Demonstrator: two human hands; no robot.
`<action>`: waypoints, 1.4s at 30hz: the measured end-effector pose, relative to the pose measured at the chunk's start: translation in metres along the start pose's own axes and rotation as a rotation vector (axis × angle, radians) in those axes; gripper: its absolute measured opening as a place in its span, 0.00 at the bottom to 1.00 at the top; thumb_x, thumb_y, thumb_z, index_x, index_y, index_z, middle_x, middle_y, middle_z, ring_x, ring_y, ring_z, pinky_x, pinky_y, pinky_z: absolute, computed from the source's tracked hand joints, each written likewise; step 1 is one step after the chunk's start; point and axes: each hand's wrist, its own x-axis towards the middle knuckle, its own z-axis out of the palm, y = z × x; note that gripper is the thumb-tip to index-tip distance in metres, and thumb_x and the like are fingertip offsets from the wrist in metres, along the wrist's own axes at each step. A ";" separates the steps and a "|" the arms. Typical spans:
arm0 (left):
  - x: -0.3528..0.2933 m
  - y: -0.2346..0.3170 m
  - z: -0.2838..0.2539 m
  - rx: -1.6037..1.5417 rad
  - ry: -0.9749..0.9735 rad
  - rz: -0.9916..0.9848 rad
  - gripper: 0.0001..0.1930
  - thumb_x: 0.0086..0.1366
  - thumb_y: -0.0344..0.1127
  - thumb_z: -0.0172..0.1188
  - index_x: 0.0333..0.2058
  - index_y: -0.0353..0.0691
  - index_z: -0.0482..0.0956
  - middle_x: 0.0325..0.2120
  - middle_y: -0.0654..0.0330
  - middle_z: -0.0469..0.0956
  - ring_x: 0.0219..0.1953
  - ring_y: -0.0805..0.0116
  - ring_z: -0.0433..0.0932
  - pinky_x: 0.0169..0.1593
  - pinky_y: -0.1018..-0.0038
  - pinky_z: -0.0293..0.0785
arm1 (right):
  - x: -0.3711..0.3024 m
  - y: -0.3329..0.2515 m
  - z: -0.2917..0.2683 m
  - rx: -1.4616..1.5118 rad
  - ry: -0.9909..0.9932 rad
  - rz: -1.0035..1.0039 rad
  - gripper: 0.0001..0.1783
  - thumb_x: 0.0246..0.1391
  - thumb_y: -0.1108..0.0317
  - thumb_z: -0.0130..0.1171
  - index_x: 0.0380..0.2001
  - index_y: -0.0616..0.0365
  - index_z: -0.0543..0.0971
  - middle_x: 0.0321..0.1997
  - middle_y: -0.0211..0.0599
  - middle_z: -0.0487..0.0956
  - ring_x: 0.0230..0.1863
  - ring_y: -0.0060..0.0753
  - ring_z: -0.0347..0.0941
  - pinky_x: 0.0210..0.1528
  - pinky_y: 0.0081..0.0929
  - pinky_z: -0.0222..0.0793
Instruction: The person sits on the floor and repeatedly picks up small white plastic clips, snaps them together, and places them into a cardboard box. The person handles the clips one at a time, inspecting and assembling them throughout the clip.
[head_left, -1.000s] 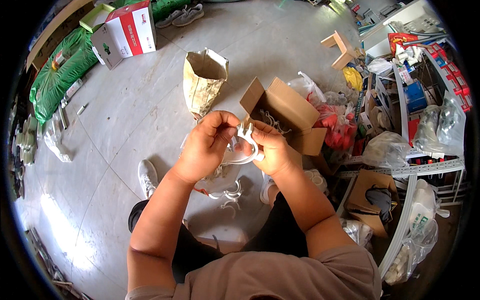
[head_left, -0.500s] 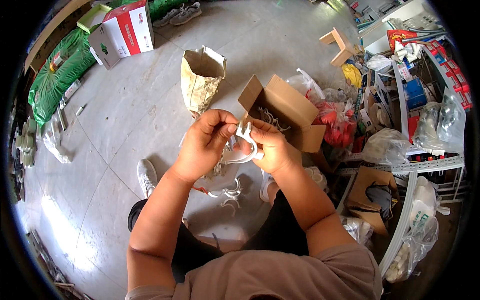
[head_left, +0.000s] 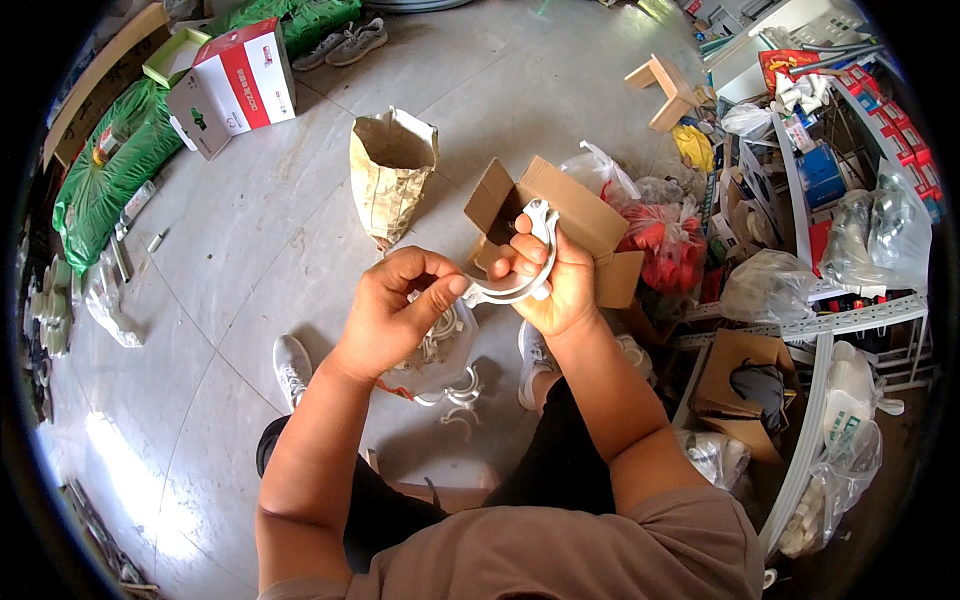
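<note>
A white plastic pipe clamp, spread into a wide curve, spans my two hands. The thumb and fingers of my left hand pinch its left end. My right hand is wrapped round the other half, with the curved end standing above the fingers. Below my hands sits a translucent plastic container with several white clamps in it, partly hidden by my left hand. More curved clamp pieces lie on the floor beside it. An open cardboard box stands just beyond my right hand, its inside mostly covered by that hand.
A tan paper sack stands open ahead of me. Red items in a clear bag sit right of the box, near a cluttered metal shelf. A small wooden stool is farther back; a green sack lies at left.
The clamp was a closed-up ring between my fingertips and is now spread open. My right hand has turned and risen with one half; my left hand stays at the other end.
</note>
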 end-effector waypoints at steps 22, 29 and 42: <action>0.004 -0.004 -0.010 0.101 0.191 -0.067 0.14 0.60 0.35 0.53 0.43 0.37 0.69 0.35 0.65 0.70 0.35 0.78 0.67 0.40 0.80 0.64 | -0.018 -0.084 -0.275 -2.003 1.050 -0.187 0.08 0.41 0.64 0.59 0.28 0.51 0.77 0.36 0.38 0.74 0.39 0.42 0.69 0.43 0.37 0.63; 0.004 -0.002 -0.018 0.094 0.227 -0.081 0.13 0.60 0.34 0.53 0.42 0.37 0.70 0.35 0.66 0.71 0.35 0.78 0.68 0.40 0.79 0.64 | 0.003 -0.034 -0.235 -2.434 0.763 -0.443 0.16 0.40 0.70 0.56 0.37 0.51 0.71 0.40 0.45 0.71 0.44 0.50 0.65 0.44 0.41 0.63; 0.007 0.004 -0.018 0.057 0.287 -0.047 0.11 0.59 0.32 0.53 0.41 0.37 0.71 0.34 0.65 0.72 0.34 0.78 0.68 0.39 0.80 0.64 | 0.012 0.163 -0.196 -2.312 -0.196 0.067 0.07 0.37 0.71 0.49 0.24 0.56 0.73 0.28 0.38 0.71 0.35 0.43 0.70 0.37 0.40 0.66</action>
